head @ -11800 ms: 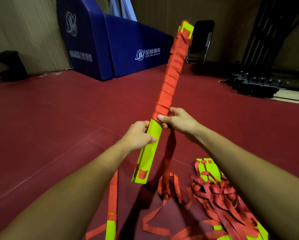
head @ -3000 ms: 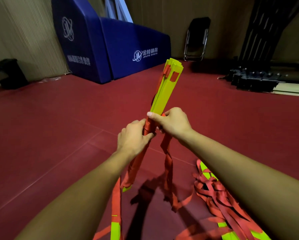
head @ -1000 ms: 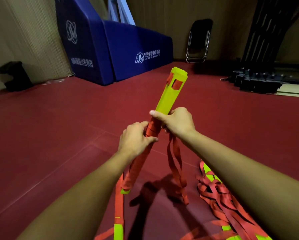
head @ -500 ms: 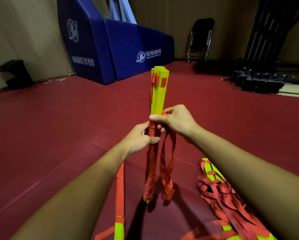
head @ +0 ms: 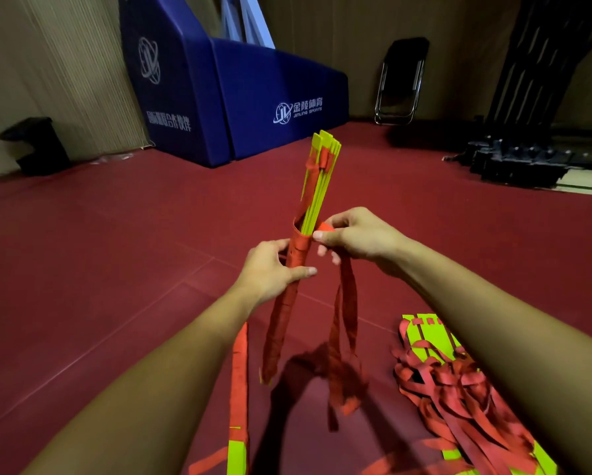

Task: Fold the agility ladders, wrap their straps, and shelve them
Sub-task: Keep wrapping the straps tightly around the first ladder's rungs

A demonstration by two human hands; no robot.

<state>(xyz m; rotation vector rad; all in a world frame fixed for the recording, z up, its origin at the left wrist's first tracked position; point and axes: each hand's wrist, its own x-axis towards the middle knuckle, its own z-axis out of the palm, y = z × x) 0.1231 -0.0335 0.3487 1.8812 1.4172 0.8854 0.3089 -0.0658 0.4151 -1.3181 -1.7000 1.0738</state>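
Ladder bundle (head: 318, 190) stands nearly upright above the floor, long axis six to twelve o'clock. Left hand (head: 270, 270) has its grip clamped round the wrapped middle. Right hand (head: 359, 236), at three o'clock, pinches the loose strap (head: 347, 303).

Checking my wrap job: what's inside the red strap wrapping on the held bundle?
Stacked yellow rungs emerge from the open top of the red strap wrapping, above the left hand. Lower down the wrapping covers them, hiding their alignment.
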